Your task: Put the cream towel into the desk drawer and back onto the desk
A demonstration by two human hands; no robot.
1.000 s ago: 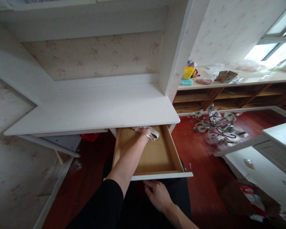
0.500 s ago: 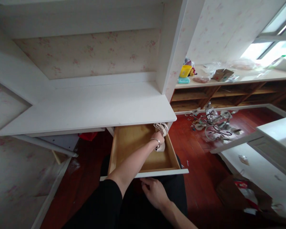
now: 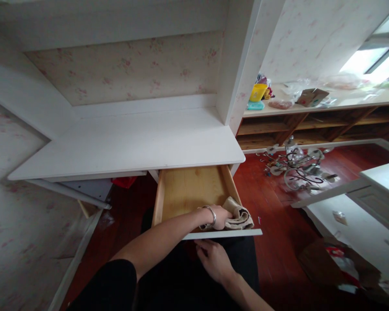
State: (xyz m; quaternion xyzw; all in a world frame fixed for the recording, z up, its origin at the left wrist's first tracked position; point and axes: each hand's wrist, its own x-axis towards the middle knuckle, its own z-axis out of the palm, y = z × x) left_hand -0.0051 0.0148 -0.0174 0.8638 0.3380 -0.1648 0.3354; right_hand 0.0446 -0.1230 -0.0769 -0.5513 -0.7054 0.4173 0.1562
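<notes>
Plainly, from the head view I have the left hand [image 3: 221, 217] grasping a beige cloth [image 3: 239, 216] at the near right corner of the pulled-out drawer [image 3: 191, 188]. Below the drawer's front edge sits the right hand [image 3: 215, 261], fingers partly hidden; I can't tell whether it grips. The white desk [image 3: 142, 142] overhangs the drawer's back. To the right, a chandelier [image 3: 300, 168] crowds the red floor [image 3: 272, 229] near a white cabinet [image 3: 382, 207]; beyond, a low shelf [image 3: 304, 111] bears a yellow cup [image 3: 258, 92].
</notes>
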